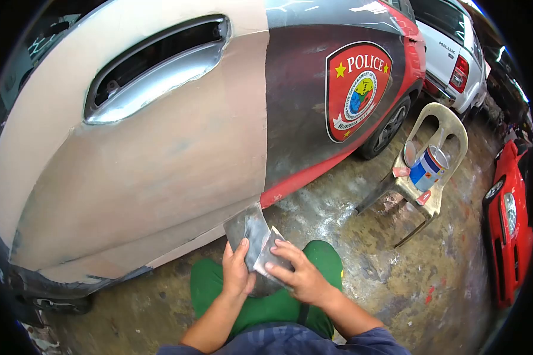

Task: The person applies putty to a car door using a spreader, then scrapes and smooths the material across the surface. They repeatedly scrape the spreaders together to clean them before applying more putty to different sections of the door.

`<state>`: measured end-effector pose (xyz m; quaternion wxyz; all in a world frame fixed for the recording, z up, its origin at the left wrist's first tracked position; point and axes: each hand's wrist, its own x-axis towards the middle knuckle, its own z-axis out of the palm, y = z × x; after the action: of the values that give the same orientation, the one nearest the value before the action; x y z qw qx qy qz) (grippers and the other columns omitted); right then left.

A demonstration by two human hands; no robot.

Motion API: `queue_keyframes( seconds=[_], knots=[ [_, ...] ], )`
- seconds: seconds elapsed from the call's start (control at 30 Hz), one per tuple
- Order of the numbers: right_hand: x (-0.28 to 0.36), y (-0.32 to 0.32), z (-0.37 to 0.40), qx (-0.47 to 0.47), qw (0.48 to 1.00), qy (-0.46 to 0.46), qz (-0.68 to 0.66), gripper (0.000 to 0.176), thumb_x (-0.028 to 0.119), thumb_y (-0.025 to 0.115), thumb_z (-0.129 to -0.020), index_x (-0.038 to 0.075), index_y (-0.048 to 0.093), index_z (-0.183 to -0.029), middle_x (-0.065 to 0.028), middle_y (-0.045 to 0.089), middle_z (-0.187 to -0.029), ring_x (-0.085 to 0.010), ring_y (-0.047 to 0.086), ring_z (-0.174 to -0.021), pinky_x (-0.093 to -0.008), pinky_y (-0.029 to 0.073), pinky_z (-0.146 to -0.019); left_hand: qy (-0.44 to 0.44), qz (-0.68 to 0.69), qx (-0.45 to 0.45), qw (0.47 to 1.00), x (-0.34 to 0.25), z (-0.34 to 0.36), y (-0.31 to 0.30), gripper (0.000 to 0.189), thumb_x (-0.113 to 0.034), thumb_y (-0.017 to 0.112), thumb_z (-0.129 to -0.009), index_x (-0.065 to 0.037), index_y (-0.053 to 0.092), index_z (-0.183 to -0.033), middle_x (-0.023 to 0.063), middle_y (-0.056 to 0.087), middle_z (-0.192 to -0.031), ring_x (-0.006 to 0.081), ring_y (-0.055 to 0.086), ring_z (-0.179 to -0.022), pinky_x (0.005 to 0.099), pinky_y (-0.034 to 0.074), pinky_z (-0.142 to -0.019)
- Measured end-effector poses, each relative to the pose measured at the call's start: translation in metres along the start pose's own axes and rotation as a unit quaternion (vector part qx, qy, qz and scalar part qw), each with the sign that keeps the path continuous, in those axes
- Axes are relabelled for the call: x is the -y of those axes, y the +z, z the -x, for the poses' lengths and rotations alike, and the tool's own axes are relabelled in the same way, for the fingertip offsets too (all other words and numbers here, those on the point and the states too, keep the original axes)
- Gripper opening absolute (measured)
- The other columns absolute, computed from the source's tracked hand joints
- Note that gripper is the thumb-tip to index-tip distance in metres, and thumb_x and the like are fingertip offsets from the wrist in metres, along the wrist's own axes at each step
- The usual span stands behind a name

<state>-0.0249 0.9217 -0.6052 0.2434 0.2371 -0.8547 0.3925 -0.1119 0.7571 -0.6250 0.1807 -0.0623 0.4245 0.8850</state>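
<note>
My left hand (237, 269) is closed around a grey, dusty sheet of sandpaper (247, 225), thumb on top. The fingers of my right hand (300, 273) grip a second, darker piece of sandpaper (267, 251) with pale, worn edges. The two pieces overlap above my lap, between my green-clad knees. Just beyond them is the lower edge of a car door (160, 154), coated in matte beige primer and sanded in patches. Its silver handle recess (160, 80) shows at the upper left.
Behind the primed door, the dark rear panel (296, 118) carries a red police crest (359, 92). To the right, a plastic chair (447, 121) holds an open blue-and-white can (427, 168). A white pickup (450, 53) and a red car (509, 219) stand farther off on the stained floor (391, 278).
</note>
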Motion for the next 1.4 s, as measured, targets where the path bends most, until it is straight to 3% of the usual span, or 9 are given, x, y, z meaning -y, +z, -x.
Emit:
queue_keyframes(
  seconds=[0.23, 0.3, 0.37, 0.47, 0.63, 0.83, 1.0, 1.13, 1.4],
  knots=[
    [-0.050, 0.011, 0.055, 0.112, 0.981, 0.115, 0.110, 0.079, -0.007, 0.071, -0.071, 0.022, 0.059, -0.143, -0.0194, 0.049, -0.143, -0.0406, 0.050, -0.136, -0.0506, 0.046, -0.112, 0.020, 0.004, -0.013, 1.000, -0.008, 0.027, -0.017, 0.041, -0.012, 0.059, -0.102, -0.001, 0.051, -0.140, 0.0127, 0.065, -0.128, 0.0262, 0.066, -0.114, 0.0432, 0.054, -0.100],
    [-0.054, 0.010, 0.060, 0.008, 0.958, 0.272, -0.092, 0.056, -0.003, 0.069, -0.085, 0.009, 0.058, -0.139, -0.0163, 0.058, -0.135, -0.0296, 0.059, -0.126, -0.0411, 0.050, -0.106, 0.023, -0.001, 0.059, 0.998, -0.029, 0.035, -0.016, 0.042, -0.012, 0.059, -0.102, 0.000, 0.050, -0.141, 0.0128, 0.065, -0.128, 0.0261, 0.066, -0.113, 0.0429, 0.053, -0.101],
    [-0.050, 0.001, 0.055, -0.118, 0.838, 0.420, -0.327, 0.045, 0.002, 0.068, -0.093, 0.002, 0.056, -0.136, -0.0132, 0.063, -0.129, -0.0237, 0.062, -0.120, -0.0368, 0.051, -0.103, -0.047, -0.032, 0.088, 0.995, -0.036, 0.037, -0.020, 0.044, -0.011, 0.060, -0.101, 0.000, 0.049, -0.143, 0.0132, 0.065, -0.129, 0.0250, 0.066, -0.114, 0.0417, 0.054, -0.100],
    [-0.045, -0.012, 0.033, -0.118, 0.754, 0.354, -0.540, 0.051, 0.010, 0.073, -0.094, -0.004, 0.050, -0.137, -0.0096, 0.065, -0.126, -0.0162, 0.062, -0.115, -0.0333, 0.050, -0.103, -0.132, -0.041, 0.134, 0.981, -0.027, 0.035, -0.027, 0.047, -0.012, 0.061, -0.101, 0.001, 0.048, -0.144, 0.0126, 0.065, -0.128, 0.0232, 0.067, -0.114, 0.0385, 0.055, -0.097],
    [-0.064, -0.006, 0.009, -0.144, 0.662, 0.396, -0.621, 0.046, 0.015, 0.058, -0.099, 0.002, 0.048, -0.142, -0.0097, 0.066, -0.125, -0.0202, 0.069, -0.109, -0.0385, 0.056, -0.097, 0.033, 0.000, 0.101, 0.994, -0.050, 0.043, -0.033, 0.039, -0.017, 0.061, -0.101, -0.001, 0.052, -0.136, 0.0101, 0.069, -0.115, 0.0206, 0.070, -0.096, 0.0343, 0.060, -0.082],
    [-0.098, -0.002, -0.068, -0.275, 0.506, 0.321, -0.752, 0.020, 0.018, 0.055, -0.102, 0.008, 0.061, -0.118, -0.0074, 0.070, -0.111, -0.0189, 0.069, -0.094, -0.0359, 0.057, -0.077, 0.010, -0.088, 0.068, 0.994, -0.050, 0.026, -0.114, 0.042, -0.014, 0.062, -0.099, -0.001, 0.052, -0.137, 0.0118, 0.067, -0.123, 0.0245, 0.068, -0.108, 0.0413, 0.055, -0.097],
    [-0.113, 0.014, -0.094, -0.233, 0.459, 0.348, -0.783, 0.013, 0.027, 0.062, -0.099, 0.014, 0.064, -0.097, 0.0019, 0.068, -0.082, -0.0095, 0.057, -0.061, -0.0250, 0.038, -0.047, -0.077, -0.090, -0.015, 0.993, 0.004, 0.028, -0.216, 0.045, -0.009, 0.062, -0.098, -0.002, 0.052, -0.141, 0.0131, 0.066, -0.130, 0.0282, 0.067, -0.116, 0.0449, 0.052, -0.104],
    [-0.117, 0.025, -0.093, -0.174, 0.407, 0.328, -0.835, 0.018, 0.030, 0.058, -0.101, 0.013, 0.064, -0.101, 0.0059, 0.046, -0.066, -0.0054, 0.039, -0.048, -0.0218, 0.032, -0.041, -0.074, -0.004, -0.011, 0.997, 0.019, 0.035, -0.247, 0.041, -0.009, 0.061, -0.098, -0.004, 0.054, -0.138, 0.0121, 0.069, -0.124, 0.0278, 0.068, -0.111, 0.0451, 0.054, -0.102],
    [-0.104, 0.021, -0.096, -0.172, 0.387, 0.306, -0.852, 0.023, 0.023, 0.050, -0.102, 0.005, 0.064, -0.101, 0.0022, 0.047, -0.062, -0.0048, 0.037, -0.039, -0.0210, 0.031, -0.033, -0.111, -0.013, -0.018, 0.994, 0.015, 0.032, -0.243, 0.037, -0.011, 0.060, -0.100, -0.003, 0.055, -0.135, 0.0122, 0.069, -0.121, 0.0285, 0.069, -0.108, 0.0445, 0.055, -0.099]
  ],
)
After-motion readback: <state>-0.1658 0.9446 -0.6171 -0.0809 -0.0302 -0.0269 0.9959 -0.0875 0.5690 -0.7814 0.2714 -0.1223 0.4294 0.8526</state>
